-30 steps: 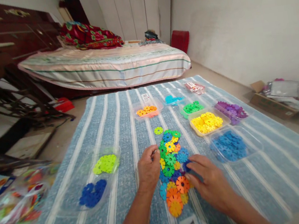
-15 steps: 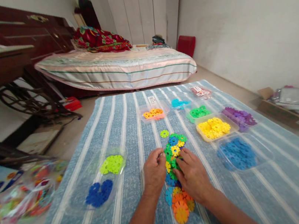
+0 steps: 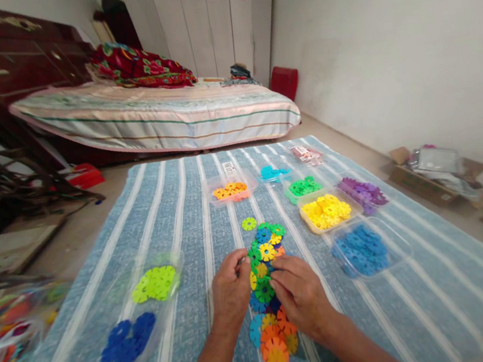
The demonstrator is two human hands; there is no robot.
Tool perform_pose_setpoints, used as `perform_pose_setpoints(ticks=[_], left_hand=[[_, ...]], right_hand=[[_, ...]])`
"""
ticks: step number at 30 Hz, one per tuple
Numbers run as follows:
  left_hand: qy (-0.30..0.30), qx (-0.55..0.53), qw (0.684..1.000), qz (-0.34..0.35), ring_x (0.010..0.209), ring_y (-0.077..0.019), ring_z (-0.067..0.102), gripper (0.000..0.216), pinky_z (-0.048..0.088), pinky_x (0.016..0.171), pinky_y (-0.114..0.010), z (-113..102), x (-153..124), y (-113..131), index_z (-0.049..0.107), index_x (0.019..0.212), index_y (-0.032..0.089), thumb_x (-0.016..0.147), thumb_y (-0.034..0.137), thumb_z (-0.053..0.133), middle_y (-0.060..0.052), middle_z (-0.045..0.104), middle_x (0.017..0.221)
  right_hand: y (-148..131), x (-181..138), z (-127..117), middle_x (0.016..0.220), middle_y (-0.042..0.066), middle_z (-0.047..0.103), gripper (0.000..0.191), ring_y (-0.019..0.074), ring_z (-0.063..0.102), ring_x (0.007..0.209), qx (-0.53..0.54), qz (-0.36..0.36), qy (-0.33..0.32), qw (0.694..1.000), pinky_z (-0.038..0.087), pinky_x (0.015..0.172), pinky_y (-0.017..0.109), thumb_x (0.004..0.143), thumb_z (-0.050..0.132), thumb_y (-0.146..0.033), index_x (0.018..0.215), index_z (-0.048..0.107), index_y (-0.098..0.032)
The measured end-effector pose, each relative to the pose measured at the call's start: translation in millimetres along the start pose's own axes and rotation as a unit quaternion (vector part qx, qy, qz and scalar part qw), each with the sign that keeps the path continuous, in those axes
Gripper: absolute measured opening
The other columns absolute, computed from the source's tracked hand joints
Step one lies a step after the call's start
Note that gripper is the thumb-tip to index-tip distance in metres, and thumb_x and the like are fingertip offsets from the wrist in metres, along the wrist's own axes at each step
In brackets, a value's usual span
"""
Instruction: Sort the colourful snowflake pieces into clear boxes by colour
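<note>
8 single-colour groups, among them the yellow tray (image 3: 325, 212) and the blue tray (image 3: 360, 246), are lying sorted on the striped mat (image 3: 422, 299). The mixed disc pile (image 3: 267, 252) is lying unsorted mid-mat. The left hand (image 3: 231, 291) and right hand (image 3: 302, 296) are curling over it, and their fingers are hiding whether any disc is being pinched.

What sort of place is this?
Most likely a bedroom in a home: a low bed with a striped mattress, a red floral blanket bunched on it, and tall white wardrobe doors behind. On the floor, a blue striped mat holds a pile of coloured plastic discs.
</note>
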State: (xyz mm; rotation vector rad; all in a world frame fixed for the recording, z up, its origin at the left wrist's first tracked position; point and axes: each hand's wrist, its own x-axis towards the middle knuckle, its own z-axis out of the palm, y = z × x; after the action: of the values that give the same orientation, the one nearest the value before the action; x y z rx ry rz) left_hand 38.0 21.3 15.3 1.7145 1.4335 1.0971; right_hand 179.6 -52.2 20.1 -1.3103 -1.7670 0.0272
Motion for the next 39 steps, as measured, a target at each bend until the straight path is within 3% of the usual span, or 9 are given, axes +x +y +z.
perform_pose_setpoints(ticks=[7,13,19,23,27,31,34,36,39], left_hand=[[0.001,-0.006,1.0,0.004,0.085,-0.0175,0.066,0.025,0.052,0.082,-0.03,0.2,-0.8,0.5,0.066,0.091,0.022,0.079,0.035,0.048,-0.001,0.071,0.092],[-0.001,-0.003,1.0,-0.008,0.084,-0.0177,0.065,0.023,0.052,0.081,-0.03,0.3,-1.8,3.5,0.066,0.088,0.022,0.079,0.035,0.048,-0.001,0.071,0.09],[-0.001,0.01,1.0,0.007,0.085,-0.018,0.066,0.023,0.052,0.08,-0.03,-1.2,-0.5,3.8,0.066,0.088,0.023,0.078,0.035,0.049,-0.001,0.071,0.09],[0.002,0.018,1.0,0.014,0.085,-0.0178,0.066,0.022,0.052,0.08,-0.03,-2.1,0.0,2.6,0.067,0.086,0.024,0.078,0.035,0.049,0.0,0.072,0.091],[0.001,0.015,1.0,0.017,0.085,-0.0174,0.066,0.022,0.051,0.08,-0.03,-1.6,-0.8,1.6,0.067,0.087,0.024,0.078,0.033,0.049,0.0,0.071,0.091],[0.009,0.011,1.0,0.014,0.084,-0.017,0.065,0.021,0.051,0.079,-0.029,-0.9,-2.4,1.9,0.066,0.086,0.023,0.078,0.031,0.048,-0.001,0.071,0.089],[0.01,0.011,1.0,0.018,0.084,-0.0166,0.065,0.02,0.051,0.077,-0.029,-0.7,-3.1,2.8,0.066,0.085,0.023,0.078,0.029,0.048,0.0,0.07,0.088],[0.01,0.011,1.0,0.018,0.083,-0.0163,0.065,0.02,0.051,0.077,-0.028,-0.6,-3.3,3.1,0.067,0.084,0.023,0.078,0.029,0.048,0.0,0.07,0.087],[0.006,0.01,1.0,0.014,0.083,-0.0161,0.065,0.02,0.051,0.078,-0.028,0.0,-3.2,2.5,0.066,0.086,0.022,0.079,0.029,0.048,-0.001,0.07,0.088]], right_hand=[[-1.3,1.2,-33.0,0.094,0.007,0.068,0.019,0.0195,0.062,0.095,0.065,0.038,0.027,0.997,0.051,0.087,0.038,0.086,0.05,-0.016,0.092,0.067,-0.022],[4.8,6.3,-57.9,0.089,0.006,0.069,0.016,0.0186,0.064,0.086,0.169,0.176,0.029,0.969,0.052,0.079,0.033,0.086,0.055,-0.026,0.086,0.07,-0.022],[11.0,1.6,-55.2,0.074,0.002,0.067,0.022,0.0164,0.061,0.071,0.222,0.274,-0.005,0.936,0.05,0.066,0.027,0.086,0.055,-0.035,0.083,0.071,-0.02],[13.7,9.0,-50.1,0.067,0.001,0.064,0.022,0.0144,0.058,0.064,0.195,0.246,-0.028,0.949,0.048,0.06,0.024,0.084,0.056,-0.032,0.073,0.069,-0.018],[33.9,55.2,-60.3,0.06,-0.002,0.06,0.026,0.013,0.056,0.059,0.104,0.196,-0.023,0.975,0.044,0.056,0.023,0.083,0.054,-0.033,0.065,0.066,-0.018],[66.8,114.8,-80.3,0.076,0.005,0.068,0.025,0.0181,0.061,0.069,-0.08,0.155,0.102,0.979,0.048,0.067,0.031,0.082,0.053,-0.036,0.078,0.069,-0.017],[75.2,124.7,-78.0,0.091,0.01,0.068,0.027,0.0222,0.062,0.081,-0.145,0.107,0.16,0.971,0.049,0.076,0.037,0.082,0.054,-0.037,0.091,0.068,-0.016],[68.5,109.0,-63.2,0.091,0.009,0.068,0.023,0.0212,0.062,0.085,-0.118,0.064,0.115,0.984,0.05,0.08,0.037,0.085,0.052,-0.034,0.091,0.067,-0.018],[50.0,71.6,-30.5,0.095,0.007,0.067,0.017,0.0195,0.061,0.093,-0.055,0.007,-0.019,0.998,0.05,0.085,0.035,0.086,0.051,-0.027,0.09,0.067,-0.021]])
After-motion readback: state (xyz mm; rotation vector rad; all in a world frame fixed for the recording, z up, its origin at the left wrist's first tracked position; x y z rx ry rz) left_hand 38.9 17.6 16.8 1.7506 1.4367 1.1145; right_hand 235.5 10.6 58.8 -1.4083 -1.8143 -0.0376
